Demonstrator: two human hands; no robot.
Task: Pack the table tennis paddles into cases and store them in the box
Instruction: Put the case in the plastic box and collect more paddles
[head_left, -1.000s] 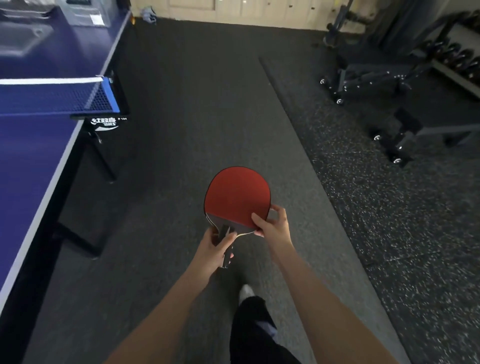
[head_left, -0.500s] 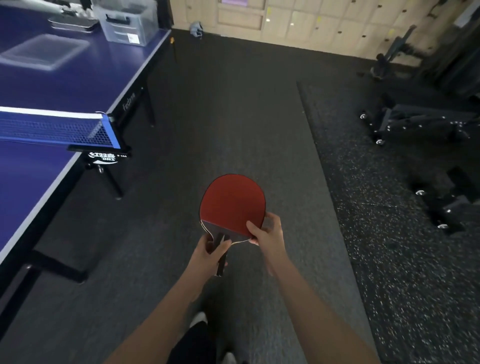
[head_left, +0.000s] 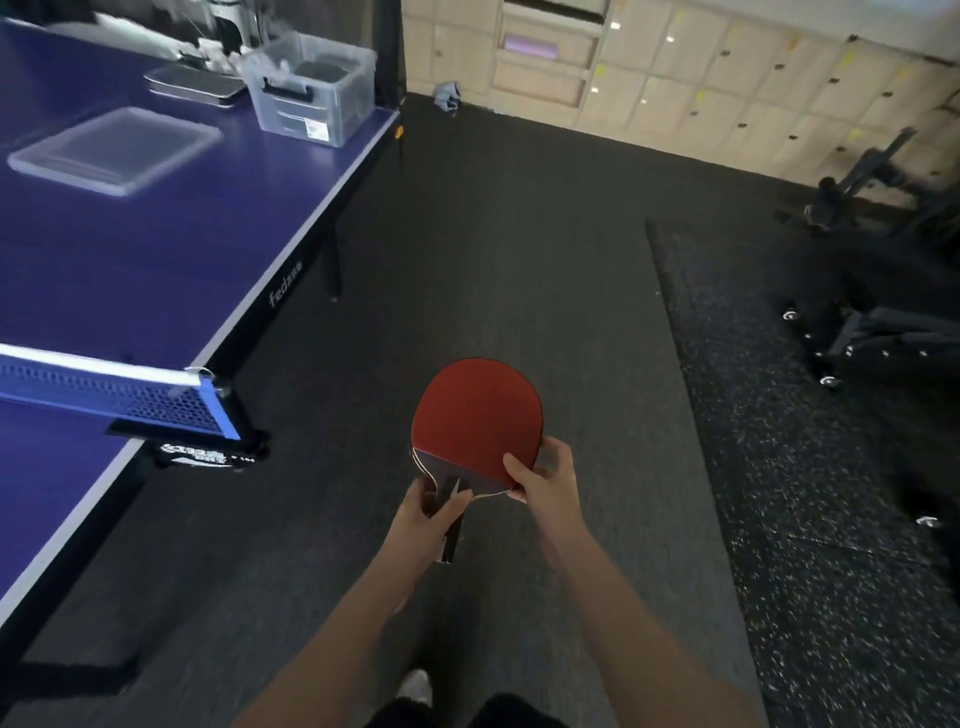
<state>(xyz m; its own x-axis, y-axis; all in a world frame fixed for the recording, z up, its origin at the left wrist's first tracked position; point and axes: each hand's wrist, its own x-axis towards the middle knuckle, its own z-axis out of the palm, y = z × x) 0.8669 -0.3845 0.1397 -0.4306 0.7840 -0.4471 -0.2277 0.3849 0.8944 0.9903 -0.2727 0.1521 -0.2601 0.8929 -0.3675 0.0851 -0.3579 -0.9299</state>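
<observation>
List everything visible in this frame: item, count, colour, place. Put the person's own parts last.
paddle: one visible (perhaps stacked), red face, dark handle, held mid-frame over the floor
table tennis table: one, blue, left
net: one, blue with white top band, across the table
storage box: one, clear, open, table's far corner, dark items inside
lid: one, clear, flat on table, left of the box
case: one, grey, behind the lid
gym equipment: black, right
left hand: grips the handle
right hand: pinches the blade's edge
</observation>
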